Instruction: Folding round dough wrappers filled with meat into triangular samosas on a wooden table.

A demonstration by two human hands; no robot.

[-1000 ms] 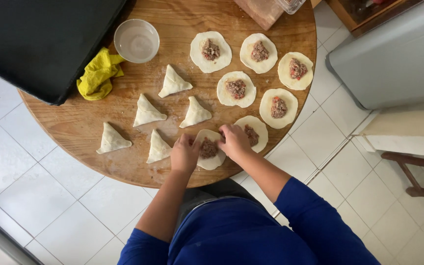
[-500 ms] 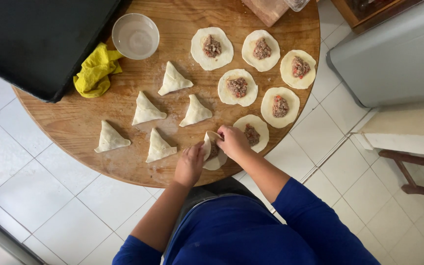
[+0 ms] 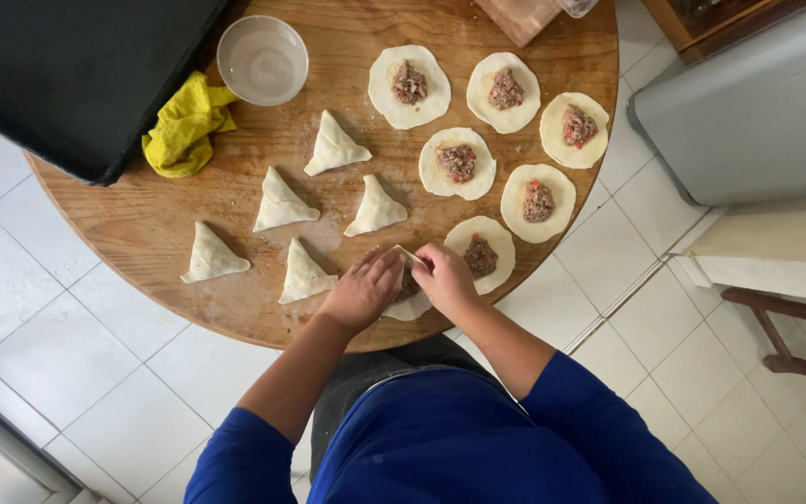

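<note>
Carefully now: both hands pinch the half-folded dough round [image 3: 409,301] at the bench [image 3: 151,224] edge nearest the person, just beside a filled round [image 3: 489,245]. Left hand [image 3: 362,291] steadies; right hand [image 3: 444,277] should press seams firmly, keeping filling inside.

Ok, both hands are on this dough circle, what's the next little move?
Probably pinch the lifted edge shut over the filling: the left hand and right hand hold the dough circle partly folded, while five triangles nearby are already sealed.

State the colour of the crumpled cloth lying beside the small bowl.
Yellow; the cloth shows best in the head view, left of the bowl.
</note>
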